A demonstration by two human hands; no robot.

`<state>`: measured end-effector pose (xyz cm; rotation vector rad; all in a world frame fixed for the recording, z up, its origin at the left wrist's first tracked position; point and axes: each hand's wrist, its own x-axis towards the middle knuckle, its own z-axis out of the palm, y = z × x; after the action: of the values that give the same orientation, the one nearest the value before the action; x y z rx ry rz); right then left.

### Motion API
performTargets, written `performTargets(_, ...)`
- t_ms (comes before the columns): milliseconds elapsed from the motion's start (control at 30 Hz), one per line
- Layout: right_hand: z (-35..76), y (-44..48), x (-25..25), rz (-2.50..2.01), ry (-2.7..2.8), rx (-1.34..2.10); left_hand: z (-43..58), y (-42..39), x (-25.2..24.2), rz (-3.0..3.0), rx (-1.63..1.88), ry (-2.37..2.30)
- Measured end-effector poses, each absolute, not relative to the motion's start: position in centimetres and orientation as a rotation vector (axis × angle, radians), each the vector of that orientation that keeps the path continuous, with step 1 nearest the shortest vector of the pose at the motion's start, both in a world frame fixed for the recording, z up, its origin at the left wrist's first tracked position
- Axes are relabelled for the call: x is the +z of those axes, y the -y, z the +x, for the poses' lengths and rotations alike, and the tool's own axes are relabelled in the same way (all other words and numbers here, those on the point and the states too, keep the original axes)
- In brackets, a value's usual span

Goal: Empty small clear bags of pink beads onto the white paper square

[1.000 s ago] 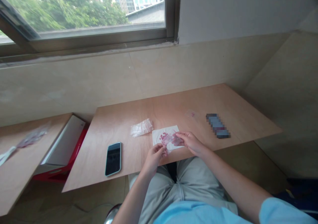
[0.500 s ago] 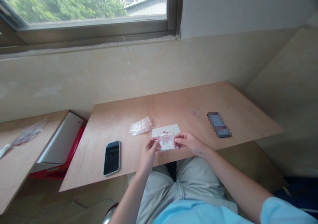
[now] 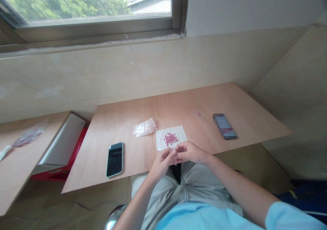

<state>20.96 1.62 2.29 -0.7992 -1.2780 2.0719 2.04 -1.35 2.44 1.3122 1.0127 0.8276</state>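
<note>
My left hand [image 3: 162, 161] and my right hand [image 3: 191, 151] meet at the table's front edge. Their fingers are closed together on a small clear plastic bag [image 3: 175, 162], mostly hidden behind the fingers. Just beyond them lies a white tissue [image 3: 181, 130] with a cluster of small pinkish-red beads [image 3: 170, 139] on it. A stack of clear plastic bags [image 3: 144, 128] rests to the tissue's left. Farther right, another small clear bag [image 3: 198, 115] lies flat with a few red beads in it.
A phone [image 3: 114, 159] lies on the left of the wooden table [image 3: 138, 158], and a blurred-out device [image 3: 225, 126] on the right. A second table [image 3: 15, 168] at far left bears a plastic bag [image 3: 29, 136]. The wall and window border the back.
My hands have drawn together and slightly down toward me. The plastic bag, earlier stretched flat between them, is now gathered in the fingers, and the beads on the tissue are uncovered.
</note>
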Motion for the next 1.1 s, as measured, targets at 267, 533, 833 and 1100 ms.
performTargets(267,21.0,-1.7,2.1,-0.775,1.313,2.051,2.0,1.2,2.6,1.337,0.801,-1.039)
performTargets(533,20.8,-1.6,1.1,-0.888,1.309,1.960,2.4,1.5,2.5,1.388,0.787,-1.063)
performTargets(833,20.5,-0.9,0.6,-1.120,1.620,1.548,2.7,2.1,2.0,1.786,0.773,-1.412)
performTargets(1100,20.7,-0.8,1.6,-1.202,1.791,1.267,2.8,2.5,1.4,1.843,0.809,-1.525)
